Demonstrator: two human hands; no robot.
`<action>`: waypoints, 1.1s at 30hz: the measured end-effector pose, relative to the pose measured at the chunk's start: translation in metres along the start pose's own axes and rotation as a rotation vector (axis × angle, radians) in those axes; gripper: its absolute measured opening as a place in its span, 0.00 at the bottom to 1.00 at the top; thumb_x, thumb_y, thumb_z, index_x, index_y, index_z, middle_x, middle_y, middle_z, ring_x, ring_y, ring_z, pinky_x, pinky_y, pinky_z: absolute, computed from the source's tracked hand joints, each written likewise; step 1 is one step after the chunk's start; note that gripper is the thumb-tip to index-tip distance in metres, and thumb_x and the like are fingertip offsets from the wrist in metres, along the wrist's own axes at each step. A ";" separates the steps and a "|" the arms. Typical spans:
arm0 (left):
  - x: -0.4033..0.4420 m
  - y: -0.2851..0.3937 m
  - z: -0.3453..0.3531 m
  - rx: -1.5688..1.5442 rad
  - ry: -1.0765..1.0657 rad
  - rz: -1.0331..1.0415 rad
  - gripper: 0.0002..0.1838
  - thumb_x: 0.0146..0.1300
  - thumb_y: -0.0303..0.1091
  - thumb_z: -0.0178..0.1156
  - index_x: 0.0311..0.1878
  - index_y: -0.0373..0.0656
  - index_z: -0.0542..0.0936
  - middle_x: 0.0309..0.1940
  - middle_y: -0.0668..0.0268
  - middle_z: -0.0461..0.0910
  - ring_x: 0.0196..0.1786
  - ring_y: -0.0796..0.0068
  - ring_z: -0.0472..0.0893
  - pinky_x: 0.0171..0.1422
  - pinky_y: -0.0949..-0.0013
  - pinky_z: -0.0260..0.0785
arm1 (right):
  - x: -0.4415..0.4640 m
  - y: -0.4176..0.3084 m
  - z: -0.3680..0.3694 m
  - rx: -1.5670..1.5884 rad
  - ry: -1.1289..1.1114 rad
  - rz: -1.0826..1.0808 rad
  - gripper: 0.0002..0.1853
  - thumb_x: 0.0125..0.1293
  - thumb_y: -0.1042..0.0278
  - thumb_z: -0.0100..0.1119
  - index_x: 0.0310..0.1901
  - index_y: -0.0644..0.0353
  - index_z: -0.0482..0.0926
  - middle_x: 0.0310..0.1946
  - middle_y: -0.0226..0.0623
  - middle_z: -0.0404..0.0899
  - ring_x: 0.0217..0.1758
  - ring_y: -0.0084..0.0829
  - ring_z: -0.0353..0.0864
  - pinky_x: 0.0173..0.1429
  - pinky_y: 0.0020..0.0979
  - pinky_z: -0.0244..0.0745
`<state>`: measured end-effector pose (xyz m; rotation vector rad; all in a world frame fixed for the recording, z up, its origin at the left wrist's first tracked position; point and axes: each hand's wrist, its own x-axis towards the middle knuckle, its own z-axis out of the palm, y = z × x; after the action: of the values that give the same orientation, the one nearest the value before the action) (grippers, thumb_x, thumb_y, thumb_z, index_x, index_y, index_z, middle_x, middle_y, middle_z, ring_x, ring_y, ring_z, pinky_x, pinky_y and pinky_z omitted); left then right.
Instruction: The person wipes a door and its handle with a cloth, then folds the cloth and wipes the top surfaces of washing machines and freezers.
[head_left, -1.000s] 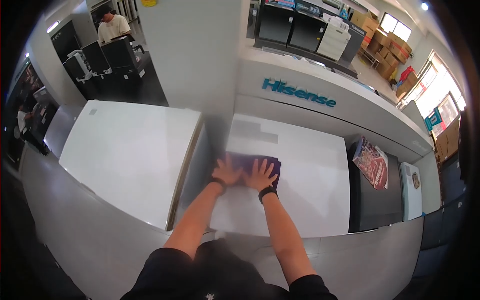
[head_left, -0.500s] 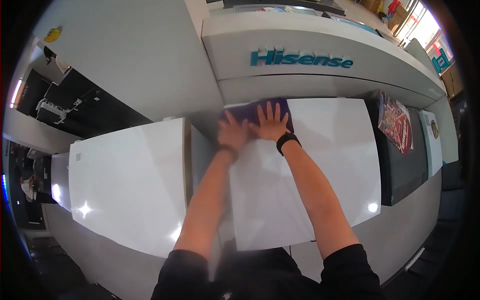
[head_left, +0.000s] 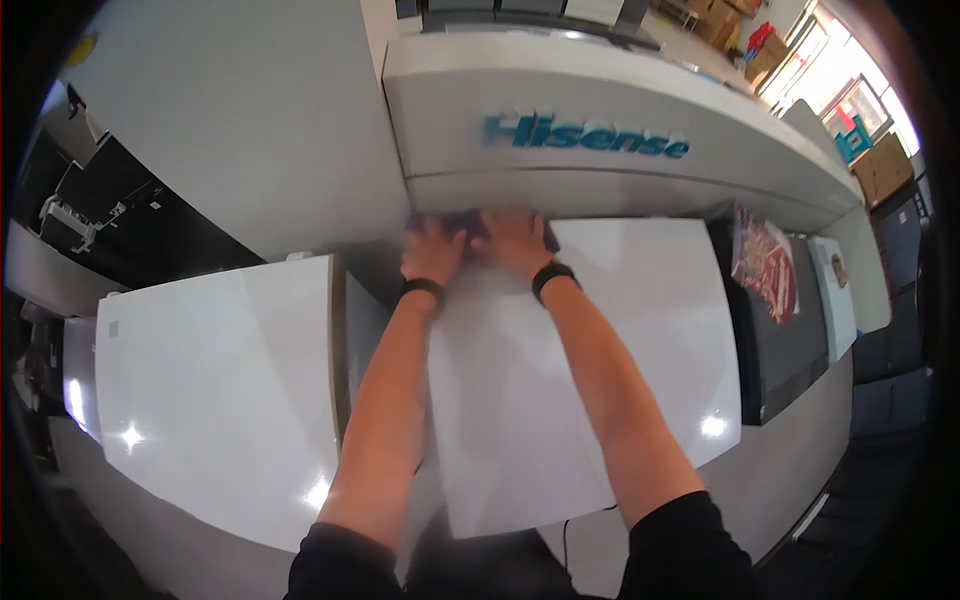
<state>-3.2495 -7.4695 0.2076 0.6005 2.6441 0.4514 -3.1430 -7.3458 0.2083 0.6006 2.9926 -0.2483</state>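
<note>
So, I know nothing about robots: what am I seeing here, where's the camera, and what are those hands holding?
No robot arms here: these are a person's own bare hands, the left hand and the right hand. The camera is worn on the head, looking forward and down, so the forearms reach away from you. Both hands lie on what looks like a purple cloth, at the far edge of a glossy white top. They seem to press on it rather than lift it, though blur hides the fingertips. Another white top stands to the left, and to the right a colourful printed item lies on a dark unit.
</note>
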 end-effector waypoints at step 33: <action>-0.399 -0.147 0.145 -0.225 0.290 0.190 0.33 0.73 0.48 0.46 0.67 0.26 0.57 0.59 0.28 0.65 0.57 0.28 0.72 0.62 0.44 0.68 | -0.405 -0.115 0.093 0.027 0.249 -0.035 0.34 0.67 0.41 0.52 0.71 0.48 0.63 0.73 0.47 0.57 0.77 0.53 0.51 0.72 0.65 0.49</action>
<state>-2.9042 -7.7498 0.1439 0.7656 2.7580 0.9425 -2.8106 -7.6195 0.1774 0.6258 3.2454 -0.2318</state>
